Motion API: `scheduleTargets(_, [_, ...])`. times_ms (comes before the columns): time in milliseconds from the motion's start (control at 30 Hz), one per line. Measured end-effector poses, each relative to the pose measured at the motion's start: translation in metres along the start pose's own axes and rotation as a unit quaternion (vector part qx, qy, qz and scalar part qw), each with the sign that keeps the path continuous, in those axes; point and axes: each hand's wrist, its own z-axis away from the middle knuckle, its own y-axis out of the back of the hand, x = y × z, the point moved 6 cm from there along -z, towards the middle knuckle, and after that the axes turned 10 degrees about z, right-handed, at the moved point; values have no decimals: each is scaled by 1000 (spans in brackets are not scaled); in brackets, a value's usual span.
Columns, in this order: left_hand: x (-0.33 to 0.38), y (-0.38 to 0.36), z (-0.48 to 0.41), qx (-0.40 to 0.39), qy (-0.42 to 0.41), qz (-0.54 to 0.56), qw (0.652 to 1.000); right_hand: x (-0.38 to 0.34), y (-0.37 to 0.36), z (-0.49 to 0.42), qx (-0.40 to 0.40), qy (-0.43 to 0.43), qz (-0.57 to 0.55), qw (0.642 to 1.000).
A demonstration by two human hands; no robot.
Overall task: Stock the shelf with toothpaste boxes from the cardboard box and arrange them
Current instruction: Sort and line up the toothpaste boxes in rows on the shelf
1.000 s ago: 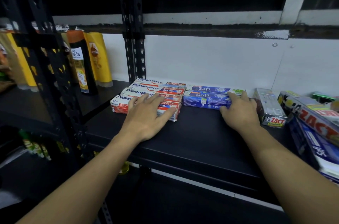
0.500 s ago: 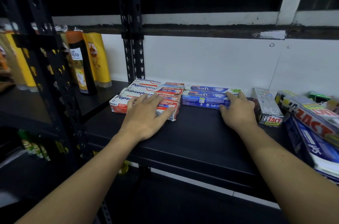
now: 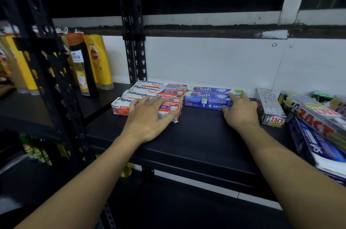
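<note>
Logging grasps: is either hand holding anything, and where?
Nothing gripped: left hand lies flat on Pepsodent boxes, right hand presses the Safi boxes at their right end.

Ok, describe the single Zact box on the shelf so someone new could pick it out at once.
Find the black shelf against the white wall. Right of the right hand and the blue Safi boxes lies a silver-grey Zact box. It lies alone, short end with the red logo facing forward, unlike the Zact boxes heaped right.

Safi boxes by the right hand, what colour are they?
The Safi boxes are blue with white lettering, shown best in the head view.
</note>
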Motion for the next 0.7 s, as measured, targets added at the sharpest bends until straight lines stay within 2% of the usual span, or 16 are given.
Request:
scheduleTargets(333, [-1, -1, -1, 8, -1, -4, 1000, 0, 2, 2, -8, 4, 10, 1000])
scheduleTargets(500, [0, 0, 0, 22, -10, -3, 1000, -3, 11, 11, 8, 10, 59, 998])
scheduleTargets(700, [2, 8, 3, 53, -26, -10, 998, -19, 45, 55, 43, 37, -31, 998])
